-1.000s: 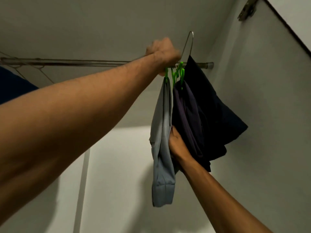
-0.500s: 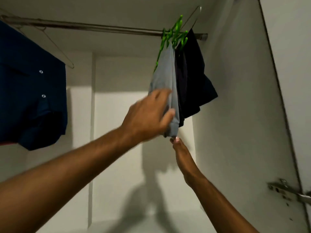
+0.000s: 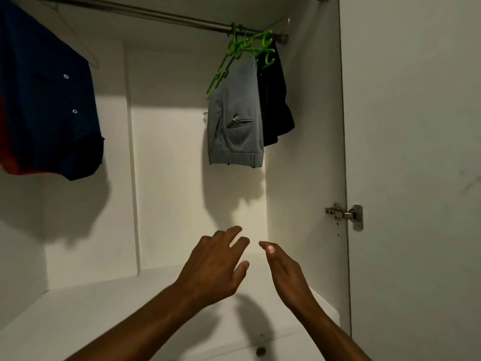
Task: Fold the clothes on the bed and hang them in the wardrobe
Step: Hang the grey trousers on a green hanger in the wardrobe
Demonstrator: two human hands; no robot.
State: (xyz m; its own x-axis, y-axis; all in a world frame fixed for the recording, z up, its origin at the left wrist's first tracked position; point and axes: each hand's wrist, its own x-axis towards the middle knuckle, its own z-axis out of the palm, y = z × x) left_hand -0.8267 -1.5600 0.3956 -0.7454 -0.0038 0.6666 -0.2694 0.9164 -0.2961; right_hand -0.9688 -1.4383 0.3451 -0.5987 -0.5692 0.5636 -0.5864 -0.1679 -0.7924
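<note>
Hanging: grey shorts point(image 3: 235, 121) on rail point(image 3: 156, 15) | L hand point(image 3: 216, 267) & R hand point(image 3: 286, 272): fingers loose, empty

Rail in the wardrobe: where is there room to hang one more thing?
The rail is bare between the blue shirt on the left and the green hangers. The right end is crowded: grey shorts and dark shorts hang tight against the side wall.

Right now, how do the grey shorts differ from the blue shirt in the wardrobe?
The grey shorts hang at the right end of the rod; the blue shirt hangs at the left. The shorts are pale, on a green hanger; the shirt is dark, with white buttons, on a thin wire hanger. No hand touches either.
</note>
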